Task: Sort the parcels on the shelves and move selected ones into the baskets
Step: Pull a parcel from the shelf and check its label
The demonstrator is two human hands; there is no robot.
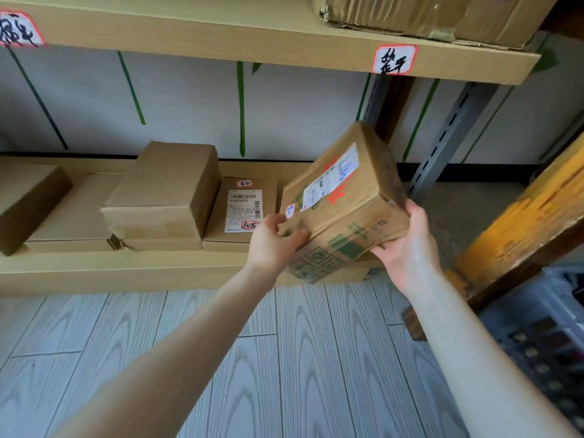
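Observation:
I hold a brown cardboard parcel point(344, 197) tilted in the air in front of the lower shelf point(126, 267). It carries a white shipping label, red writing and green print. My left hand point(273, 245) grips its near left corner. My right hand point(407, 248) grips its right lower end from beneath. On the shelf lie a flat parcel with a white label point(243, 210), a plain taller box point(167, 191) stacked on a flat carton, and a darker box point(28, 200) at the far left.
An upper shelf point(252, 36) with handwritten red-edged tags bears a large worn carton point(426, 14) at the top right. A grey metal upright point(448, 137) and a yellow-brown wooden beam point(521, 222) stand to the right. A dark basket point(543, 336) sits low right on grey plank floor.

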